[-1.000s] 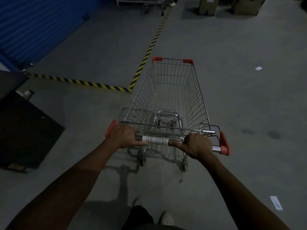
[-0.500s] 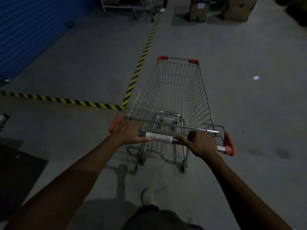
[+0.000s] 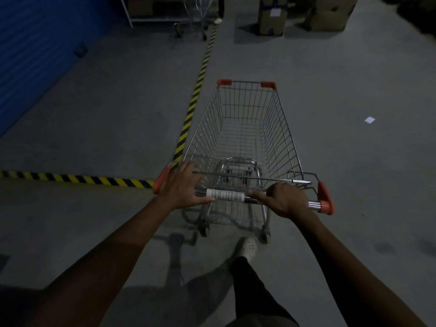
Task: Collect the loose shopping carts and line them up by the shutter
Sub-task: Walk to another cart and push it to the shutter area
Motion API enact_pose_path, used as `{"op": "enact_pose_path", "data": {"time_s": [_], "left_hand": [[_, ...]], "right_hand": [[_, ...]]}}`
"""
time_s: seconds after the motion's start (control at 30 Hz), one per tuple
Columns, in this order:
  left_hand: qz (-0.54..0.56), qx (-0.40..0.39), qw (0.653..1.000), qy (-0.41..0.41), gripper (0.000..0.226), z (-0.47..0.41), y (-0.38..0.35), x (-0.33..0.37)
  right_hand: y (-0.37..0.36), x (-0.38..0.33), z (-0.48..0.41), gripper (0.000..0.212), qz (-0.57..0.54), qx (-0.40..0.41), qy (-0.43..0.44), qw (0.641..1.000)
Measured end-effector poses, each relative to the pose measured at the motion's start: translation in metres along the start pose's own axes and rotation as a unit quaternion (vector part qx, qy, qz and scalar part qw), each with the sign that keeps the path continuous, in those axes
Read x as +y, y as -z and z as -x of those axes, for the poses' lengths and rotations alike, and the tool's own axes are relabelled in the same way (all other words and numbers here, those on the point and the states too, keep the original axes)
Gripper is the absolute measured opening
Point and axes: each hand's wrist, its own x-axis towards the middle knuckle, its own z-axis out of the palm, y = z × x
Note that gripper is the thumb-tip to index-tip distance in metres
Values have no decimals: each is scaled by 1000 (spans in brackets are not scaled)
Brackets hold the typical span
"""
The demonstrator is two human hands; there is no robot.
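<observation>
Just behind the hands, a pale shoe [image 3: 249,247] is on the floor. The left hand [image 3: 181,187] and right hand [image 3: 285,200] both grip the handle bar [image 3: 226,195] of the shopping cart [image 3: 245,128], which stretches ahead of them. Striped tape [image 3: 192,107] runs past the left hand. The blue shutter [image 3: 35,55] stands far left, and cardboard boxes [image 3: 271,15] sit far ahead.

Dim, bluish, low-contrast light throughout. Soft shadows of the person and the cart [image 3: 245,128] fall on the floor [image 3: 118,114] at lower centre. The shoe [image 3: 249,247] is motion-blurred; a small glint marks the chrome handle [image 3: 313,204]; corners darken, edges bow.
</observation>
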Motion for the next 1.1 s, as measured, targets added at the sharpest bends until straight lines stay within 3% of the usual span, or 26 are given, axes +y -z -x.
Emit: {"op": "enact_pose_path", "data": {"time_s": [0.27,0.53,0.83,1.1], "left_hand": [[-24,-29,999,23,75,-160,10,-84],[-25,-55,998,27,74,-295,9,-150],[8,-61,998,26,89,-441,-1,-253],[20,-83,996,0,103,-601,1,-354]], "right_hand": [[41,23,-177,93,-5,-37,12,999],[82,46,-319,100,3,-36,1,999],[108,51,-494,97,3,-25,6,1000],[136,64,-676,94,39,0,-45,998]]}}
